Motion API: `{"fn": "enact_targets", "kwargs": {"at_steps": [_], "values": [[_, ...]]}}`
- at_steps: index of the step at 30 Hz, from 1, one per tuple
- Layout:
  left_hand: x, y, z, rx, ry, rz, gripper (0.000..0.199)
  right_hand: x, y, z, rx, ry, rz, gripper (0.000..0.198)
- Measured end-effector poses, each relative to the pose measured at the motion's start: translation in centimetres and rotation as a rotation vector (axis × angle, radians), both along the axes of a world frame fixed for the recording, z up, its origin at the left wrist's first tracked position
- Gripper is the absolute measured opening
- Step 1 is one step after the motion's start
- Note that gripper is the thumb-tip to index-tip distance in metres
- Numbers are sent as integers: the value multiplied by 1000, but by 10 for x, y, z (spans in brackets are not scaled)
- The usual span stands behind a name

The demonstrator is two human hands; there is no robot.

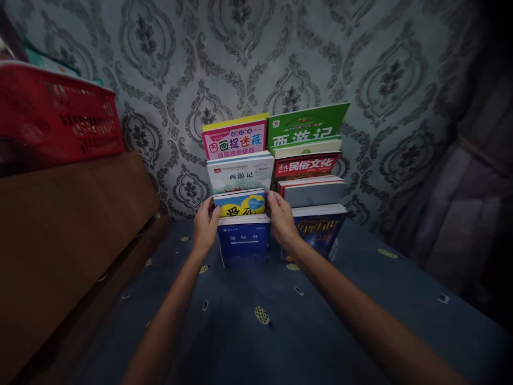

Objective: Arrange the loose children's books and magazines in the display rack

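Note:
Two columns of upright books stand in tiers one behind another. My left hand [206, 224] is closed at the left edge of a yellow and blue book [240, 206] in the left column, and my right hand [281, 216] is closed at its right edge. A dark blue booklet [243, 239] stands in front and covers its lower part. Behind it rise a white book [240, 174] and a pink book [236, 140]. Beside my right hand, the right column holds a dark blue book [318, 230], a grey cover [315, 194], a red book [306, 167] and a green book [308, 124].
Underneath lies a dark blue patterned cloth [224, 326]. At the left, a red plastic basket [60, 115] sits on a brown wooden cabinet [76, 224]. Patterned wallpaper [240, 59] is behind the books. A pale fabric [457, 203] hangs at the right.

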State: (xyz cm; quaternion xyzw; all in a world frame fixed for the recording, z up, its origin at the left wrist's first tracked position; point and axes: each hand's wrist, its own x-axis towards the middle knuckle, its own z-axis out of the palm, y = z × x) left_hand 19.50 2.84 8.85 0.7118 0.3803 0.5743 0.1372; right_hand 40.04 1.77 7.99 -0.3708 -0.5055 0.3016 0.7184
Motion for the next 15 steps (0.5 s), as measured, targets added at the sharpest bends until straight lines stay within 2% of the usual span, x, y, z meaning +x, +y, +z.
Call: {"fn": "enact_targets", "kwargs": {"at_steps": [4,8,15], "values": [[2,-4,2,6,31,17,35,-1,9,7,-52,226,146,57],[1,-7,7,53,104,78,30,-4,15,6,-94,310,222,55],[2,2,16,73,210,155,27,-9,15,6,-21,396,217,53]]}}
